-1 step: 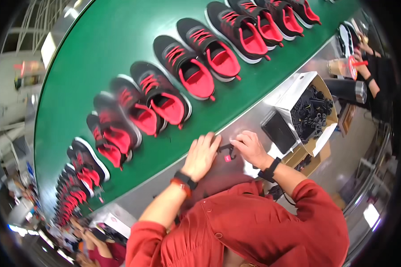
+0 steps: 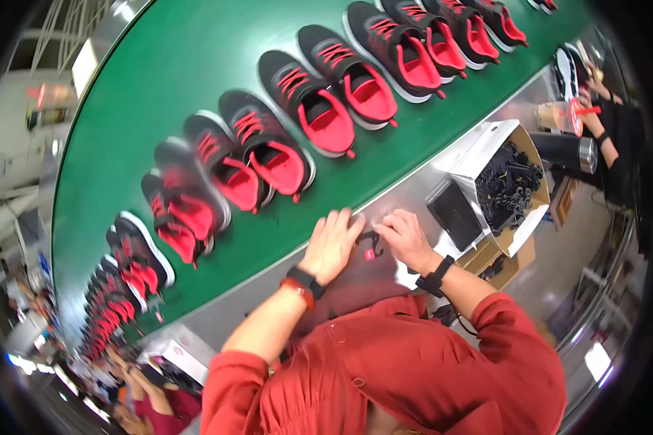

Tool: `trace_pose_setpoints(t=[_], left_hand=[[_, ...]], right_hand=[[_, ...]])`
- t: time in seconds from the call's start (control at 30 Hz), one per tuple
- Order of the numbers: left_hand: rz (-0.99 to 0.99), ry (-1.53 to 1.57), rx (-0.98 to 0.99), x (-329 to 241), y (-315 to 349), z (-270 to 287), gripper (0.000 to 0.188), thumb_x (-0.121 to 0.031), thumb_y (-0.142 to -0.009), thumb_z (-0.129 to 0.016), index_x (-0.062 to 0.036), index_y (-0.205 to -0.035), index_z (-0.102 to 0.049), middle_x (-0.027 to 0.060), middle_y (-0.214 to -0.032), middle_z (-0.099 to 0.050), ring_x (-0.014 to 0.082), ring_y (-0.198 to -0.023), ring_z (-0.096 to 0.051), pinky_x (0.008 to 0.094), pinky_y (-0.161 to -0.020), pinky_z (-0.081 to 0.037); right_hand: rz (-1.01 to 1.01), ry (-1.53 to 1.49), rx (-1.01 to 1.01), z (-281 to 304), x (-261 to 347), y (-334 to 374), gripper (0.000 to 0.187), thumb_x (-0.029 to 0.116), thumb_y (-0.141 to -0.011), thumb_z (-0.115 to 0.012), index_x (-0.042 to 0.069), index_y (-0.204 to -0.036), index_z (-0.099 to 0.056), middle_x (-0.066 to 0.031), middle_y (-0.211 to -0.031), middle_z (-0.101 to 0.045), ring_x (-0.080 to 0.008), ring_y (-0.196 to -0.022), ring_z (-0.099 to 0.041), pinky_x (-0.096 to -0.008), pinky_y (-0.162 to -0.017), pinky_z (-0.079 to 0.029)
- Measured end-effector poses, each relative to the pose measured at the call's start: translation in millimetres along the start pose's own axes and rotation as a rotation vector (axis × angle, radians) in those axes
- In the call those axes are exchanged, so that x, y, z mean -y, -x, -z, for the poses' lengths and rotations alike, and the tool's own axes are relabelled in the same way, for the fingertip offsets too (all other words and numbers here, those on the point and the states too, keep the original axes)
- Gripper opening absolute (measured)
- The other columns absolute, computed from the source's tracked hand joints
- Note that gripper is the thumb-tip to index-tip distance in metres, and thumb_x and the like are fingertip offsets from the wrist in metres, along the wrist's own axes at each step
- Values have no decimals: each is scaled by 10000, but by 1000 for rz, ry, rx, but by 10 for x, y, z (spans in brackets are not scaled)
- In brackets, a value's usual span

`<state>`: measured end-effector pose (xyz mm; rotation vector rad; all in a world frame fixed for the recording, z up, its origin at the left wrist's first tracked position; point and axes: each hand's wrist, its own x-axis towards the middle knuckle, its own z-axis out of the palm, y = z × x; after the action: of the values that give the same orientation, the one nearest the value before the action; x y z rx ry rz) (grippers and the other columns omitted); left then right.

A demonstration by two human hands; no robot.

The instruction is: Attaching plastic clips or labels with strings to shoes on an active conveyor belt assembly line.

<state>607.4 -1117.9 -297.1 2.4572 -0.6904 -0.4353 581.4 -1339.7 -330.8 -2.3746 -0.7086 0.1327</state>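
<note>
Between my hands, over the metal ledge, is a small black plastic hanger point(image 2: 376, 243) with a pink tag point(image 2: 370, 254) on it. My right hand point(image 2: 408, 238) pinches its right end between thumb and fingers. At the other end, my left hand point(image 2: 332, 246) is closed on it, fingers bent close together; their tips are partly hidden. Just beyond my hands runs a green conveyor belt point(image 2: 384, 170) carrying a long row of black sneakers point(image 2: 326, 119) with pink linings and laces.
To the right, an open white carton point(image 2: 479, 156) holds many black plastic hangers point(image 2: 511, 185). A black phone point(image 2: 453, 215) lies against it. Beyond stand a dark tumbler point(image 2: 569, 150) and an iced drink cup point(image 2: 555, 116). Other people's hands work at far right point(image 2: 595, 123) and lower left point(image 2: 134, 380).
The sneakers have shifted slightly up and to the right along with the belt. My hands stay nearly in place around the hanger.
</note>
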Motion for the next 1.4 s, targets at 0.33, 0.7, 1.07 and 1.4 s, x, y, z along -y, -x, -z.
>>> trace_pose_setpoints(t=[0.33, 0.7, 1.07, 1.4], left_hand=[[333, 70, -105, -86, 287, -422, 312, -166, -793, -606, 26, -1035, -651, 216, -1162, -573, 367, -1078, -549, 478, -910, -437], [312, -120, -177, -98, 639, -840, 318, -252, -824, -592, -52, -1041, -709, 131, -1279, -518, 270, -1202, -444, 435, -1030, -317], [436, 548, -750, 400, 1879, 16, 255, -106, -762, -653, 4, -968, -550, 203, -913, -604, 394, -864, -600, 461, -736, -484], [1349, -27, -897, 1426, 5574, -577, 212, -103, -798, -548, 1, -979, -584, 213, -871, -638, 411, -838, -605, 443, -743, -473]], right_hand=[[127, 148, -27, -415, 192, 35, 329, 14, -713, -656, 77, -1034, -621, -99, -992, -594, -343, -995, -550, -463, -896, -418], [104, 289, 129, -624, 386, 123, 199, 9, -779, -586, 35, -977, -592, -177, -1049, -553, -376, -1035, -500, -466, -919, -412], [-153, 66, -54, -412, 1337, -142, 379, 22, -800, -672, 37, -1160, -555, -167, -1168, -546, -355, -1126, -509, -444, -956, -432], [360, 135, 497, -1124, 2524, -166, 448, 149, -699, -769, 45, -1102, -604, -115, -1060, -600, -304, -1018, -545, -393, -882, -427]])
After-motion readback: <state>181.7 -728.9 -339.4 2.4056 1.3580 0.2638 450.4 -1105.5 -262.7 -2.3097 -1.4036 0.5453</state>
